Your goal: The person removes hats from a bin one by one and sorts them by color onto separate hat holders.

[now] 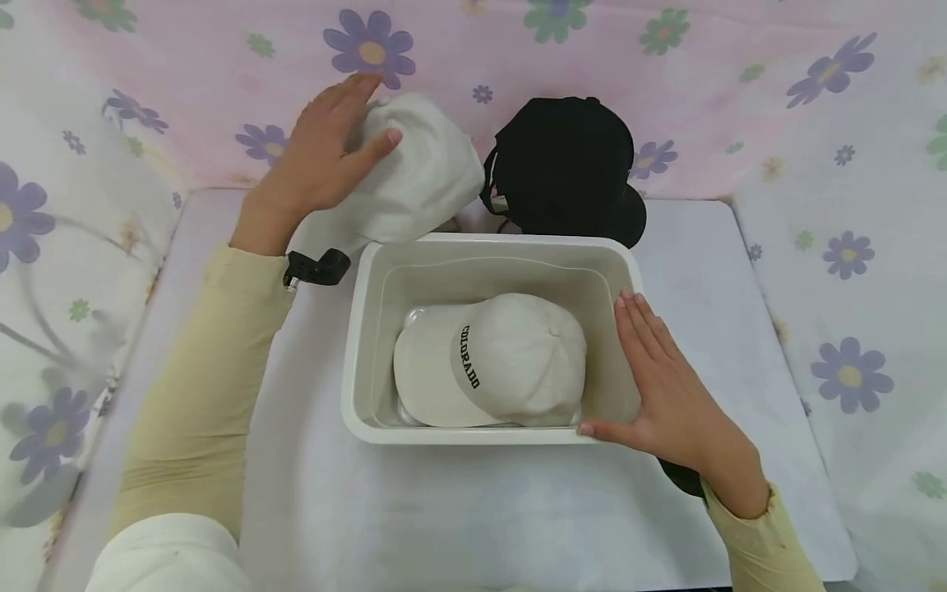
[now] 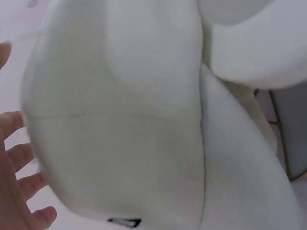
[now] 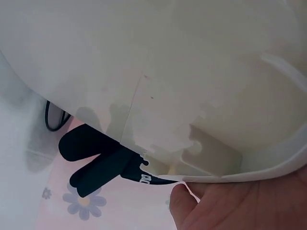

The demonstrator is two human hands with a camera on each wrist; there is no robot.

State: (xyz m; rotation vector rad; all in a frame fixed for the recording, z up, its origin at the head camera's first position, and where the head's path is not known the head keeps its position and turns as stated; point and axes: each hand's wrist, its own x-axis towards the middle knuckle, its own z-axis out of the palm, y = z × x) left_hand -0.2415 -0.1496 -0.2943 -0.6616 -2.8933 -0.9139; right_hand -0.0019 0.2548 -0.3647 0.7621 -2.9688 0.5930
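The white desk (image 1: 444, 518) carries a cream bin (image 1: 473, 437), set lengthwise from left to right and directly on the surface. The desk extends to the left, to the right and in front of the bin. Behind the bin are a white cap (image 1: 422, 177), toward its left, and a black cap (image 1: 565, 168), toward its right; whether these touch the desk is hidden.

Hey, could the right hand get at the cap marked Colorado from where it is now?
Probably yes. The right hand rests at the right end of the white bin, with the Colorado cap inside. The bin is open on top and nothing covers the cap, so the way looks free.
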